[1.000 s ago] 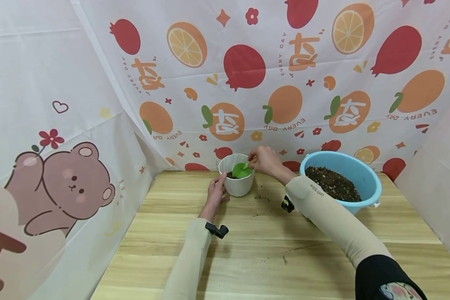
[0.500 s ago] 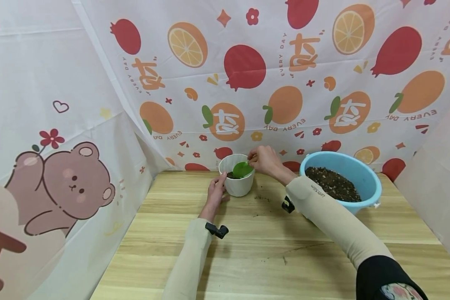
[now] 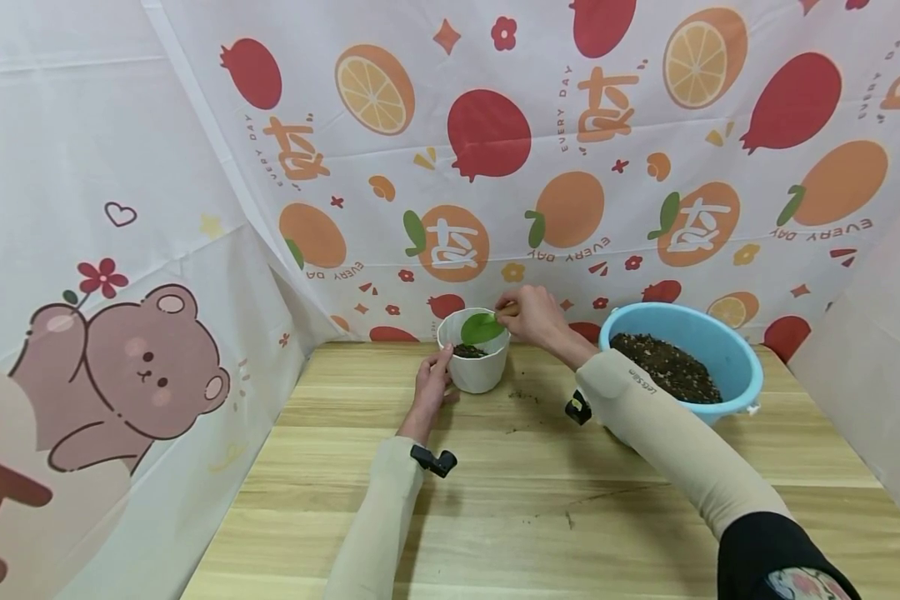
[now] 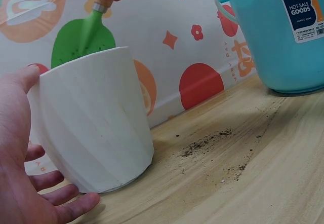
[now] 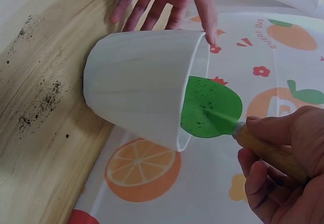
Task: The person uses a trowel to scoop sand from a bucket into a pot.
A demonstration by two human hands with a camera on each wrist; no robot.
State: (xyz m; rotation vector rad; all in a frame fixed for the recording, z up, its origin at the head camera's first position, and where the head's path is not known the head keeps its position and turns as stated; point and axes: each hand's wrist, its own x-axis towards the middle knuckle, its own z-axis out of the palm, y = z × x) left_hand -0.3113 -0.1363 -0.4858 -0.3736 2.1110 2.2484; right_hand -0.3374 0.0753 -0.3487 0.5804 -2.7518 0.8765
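Observation:
My right hand [image 3: 537, 317] grips the wooden handle [image 5: 271, 153] of a small green trowel [image 3: 482, 328]. Its blade dips into the mouth of a white ribbed flowerpot [image 3: 478, 377], with dark specks of soil stuck to it in the right wrist view. Inside the pot lies dark soil [image 3: 469, 351]. On the pot's left side rests my left hand [image 4: 23, 148], thumb at the rim, fingers spread and fairly straight low along the wall. The pot stands upright; the blade's tip is hidden behind its rim in the left wrist view.
A light-blue bucket [image 3: 742, 354] of dark potting soil [image 3: 667, 367] stands on the right of the wooden table [image 3: 495, 517]. Soil crumbs [image 4: 205, 142] are scattered between pot and bucket. A fruit-printed cloth [image 3: 420, 183] hangs close behind the pot.
My right hand has risen slightly, lifting the trowel so that more of its blade and the soil in the pot show. The left hand and pot have stayed still.

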